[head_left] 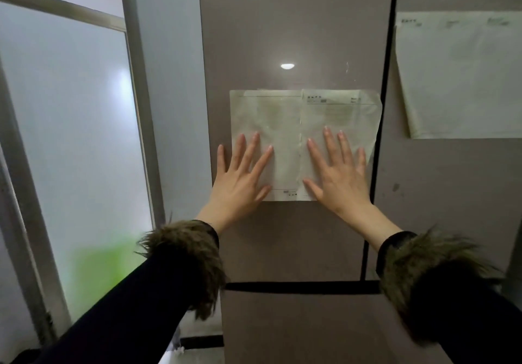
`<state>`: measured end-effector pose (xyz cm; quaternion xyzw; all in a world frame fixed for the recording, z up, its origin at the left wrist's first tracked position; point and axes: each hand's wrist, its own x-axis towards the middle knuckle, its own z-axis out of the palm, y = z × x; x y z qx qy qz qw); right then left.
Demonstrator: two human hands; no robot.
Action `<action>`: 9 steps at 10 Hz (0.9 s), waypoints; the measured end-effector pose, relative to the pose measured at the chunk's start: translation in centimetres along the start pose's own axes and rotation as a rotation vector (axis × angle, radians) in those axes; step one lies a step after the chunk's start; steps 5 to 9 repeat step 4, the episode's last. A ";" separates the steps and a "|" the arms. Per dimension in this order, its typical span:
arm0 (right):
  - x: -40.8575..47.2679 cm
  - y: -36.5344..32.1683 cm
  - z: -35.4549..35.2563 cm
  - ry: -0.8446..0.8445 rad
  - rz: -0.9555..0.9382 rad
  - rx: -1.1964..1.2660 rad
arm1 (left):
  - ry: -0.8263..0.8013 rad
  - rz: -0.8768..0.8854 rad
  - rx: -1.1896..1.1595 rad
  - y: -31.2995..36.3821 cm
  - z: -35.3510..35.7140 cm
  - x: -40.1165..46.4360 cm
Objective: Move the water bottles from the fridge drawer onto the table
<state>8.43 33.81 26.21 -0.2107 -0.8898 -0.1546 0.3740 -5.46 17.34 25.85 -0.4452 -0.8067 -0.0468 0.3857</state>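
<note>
Bottles: none in view, nor any surface, so nothing looks moved yet. Fridge [296, 38] is fully closed. Left hand [240, 177] and right hand [339, 177] are both open, empty, fingers spread, palms flat on the paper [282, 115] stuck to the upper door. Drawer [296, 327] sits below the hands, shut; bottles presumably inside.

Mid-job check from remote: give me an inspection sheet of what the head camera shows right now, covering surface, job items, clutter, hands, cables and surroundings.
Surface: brown fridge door, shut; no table in view.
Job's things: drawer front below the dark seam, closed; water bottles not seen.
Clutter: two paper sheets stuck on the door; another sheet on the neighbouring door.
Hands: left hand and right hand flat, fingers spread, against the papers; both empty.
Cables: nothing seen.
Surroundings: frosted glass door to the left.
</note>
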 end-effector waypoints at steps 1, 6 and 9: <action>0.2 0.5 1.4 0.045 -0.023 -0.031 | 0.074 0.010 -0.002 -0.2 1.6 0.4; 0.0 0.5 -2.4 0.268 0.050 0.460 | 0.175 0.010 -0.053 -0.6 3.0 0.7; 0.0 0.5 -2.4 0.268 0.050 0.460 | 0.175 0.010 -0.053 -0.6 3.0 0.7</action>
